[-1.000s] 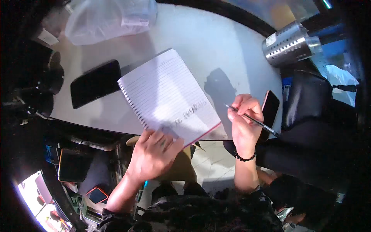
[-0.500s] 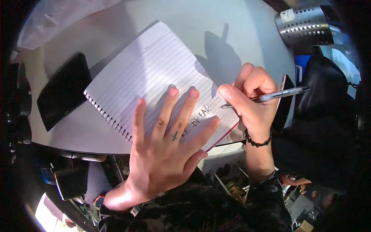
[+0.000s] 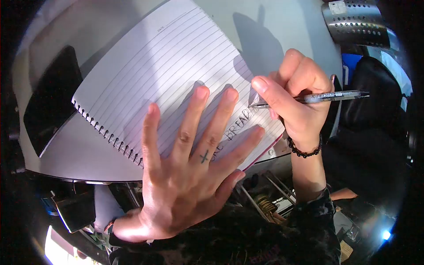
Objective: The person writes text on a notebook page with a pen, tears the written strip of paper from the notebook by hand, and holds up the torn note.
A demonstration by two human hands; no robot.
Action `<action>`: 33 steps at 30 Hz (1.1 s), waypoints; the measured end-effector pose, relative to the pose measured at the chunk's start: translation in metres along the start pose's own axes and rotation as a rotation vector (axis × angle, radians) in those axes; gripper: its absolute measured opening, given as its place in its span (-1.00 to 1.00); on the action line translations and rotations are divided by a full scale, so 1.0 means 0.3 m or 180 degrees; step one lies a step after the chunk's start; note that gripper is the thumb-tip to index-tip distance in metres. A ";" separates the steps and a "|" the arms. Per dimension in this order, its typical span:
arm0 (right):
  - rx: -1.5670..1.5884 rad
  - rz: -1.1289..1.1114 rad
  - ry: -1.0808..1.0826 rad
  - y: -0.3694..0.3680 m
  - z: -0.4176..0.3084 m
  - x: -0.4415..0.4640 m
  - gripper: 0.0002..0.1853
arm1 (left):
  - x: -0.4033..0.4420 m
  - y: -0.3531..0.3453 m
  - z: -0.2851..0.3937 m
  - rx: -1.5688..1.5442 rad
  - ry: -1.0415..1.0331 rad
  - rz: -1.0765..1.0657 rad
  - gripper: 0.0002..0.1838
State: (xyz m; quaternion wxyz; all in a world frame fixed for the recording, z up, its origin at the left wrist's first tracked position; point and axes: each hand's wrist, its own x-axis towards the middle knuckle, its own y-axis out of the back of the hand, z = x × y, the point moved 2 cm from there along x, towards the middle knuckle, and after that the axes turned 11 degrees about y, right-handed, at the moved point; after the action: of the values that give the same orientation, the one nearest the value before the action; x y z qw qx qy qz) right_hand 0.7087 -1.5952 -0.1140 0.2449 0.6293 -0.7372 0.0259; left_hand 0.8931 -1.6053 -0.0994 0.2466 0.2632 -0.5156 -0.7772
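Note:
A spiral notebook [image 3: 176, 57] with lined pages lies slanted on the pale table [image 3: 101, 150]. Across its lower right part runs handwriting in capitals, of which "BREAD" is legible; more letters are partly covered. My left hand [image 3: 185, 176] rests flat on the page with its fingers spread, a small cross mark on one finger. My right hand [image 3: 300, 97], with a black beaded bracelet at the wrist, is closed round a pen [image 3: 338, 96]. The pen's tip is at the page, by the end of the writing.
A dark tablet-like device [image 3: 53, 101] lies left of the notebook. At the top right is a perforated metal cylinder [image 3: 355, 22]. A phone, mostly hidden, lies behind my right hand. A black chair [image 3: 375, 88] stands at the right.
My left hand has gone from the notebook's lower edge to lying spread on the page. My right hand has brought the pen down to the paper. The view is closer.

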 end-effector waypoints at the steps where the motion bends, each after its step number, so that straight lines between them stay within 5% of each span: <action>1: -0.0021 -0.0013 -0.0010 0.000 -0.001 0.001 -0.59 | 0.000 -0.001 0.000 0.0039 -0.0001 0.0003 -0.57; 33: 0.0025 0.0115 -0.0003 -0.005 0.000 0.002 -0.60 | -0.001 -0.002 0.004 0.0205 -0.0001 0.0044 -0.57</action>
State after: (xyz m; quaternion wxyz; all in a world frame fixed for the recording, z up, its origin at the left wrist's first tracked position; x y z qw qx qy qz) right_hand 0.7101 -1.5961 -0.1143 0.2416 0.6168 -0.7484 0.0330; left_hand 0.8925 -1.6041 -0.0995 0.2432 0.2674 -0.5422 -0.7585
